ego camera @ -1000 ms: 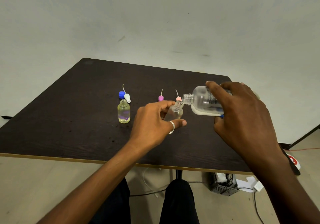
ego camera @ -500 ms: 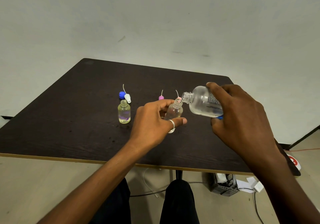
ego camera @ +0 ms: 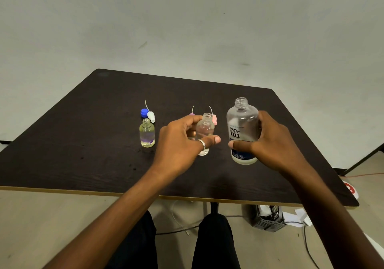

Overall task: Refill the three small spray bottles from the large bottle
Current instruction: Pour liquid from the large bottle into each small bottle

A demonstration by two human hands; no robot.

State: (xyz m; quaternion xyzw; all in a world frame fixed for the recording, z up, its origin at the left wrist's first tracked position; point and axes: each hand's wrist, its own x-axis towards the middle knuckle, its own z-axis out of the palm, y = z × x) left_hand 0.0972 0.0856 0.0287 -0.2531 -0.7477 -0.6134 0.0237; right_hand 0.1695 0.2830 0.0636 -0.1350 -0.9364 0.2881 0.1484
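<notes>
Dark table (ego camera: 83, 144) w/ everything on it. Large bottle (ego camera: 242, 123) upright, cap off, right of centre, gripped by right hand (ego camera: 268, 144) around its lower body. Just left, small clear bottle (ego camera: 204, 130) upright, open, held in left hand (ego camera: 180, 144), ring on finger. Further left, apart from both hands, small yellowish bottle (ego camera: 147, 134) stands free. Behind: blue cap (ego camera: 143, 112), white sprayer top (ego camera: 151, 116), pink sprayer tops (ego camera: 214, 119).

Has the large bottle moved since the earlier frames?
Yes. The large bottle has swung upright, its mouth now up and away from the small bottle on the table.
</notes>
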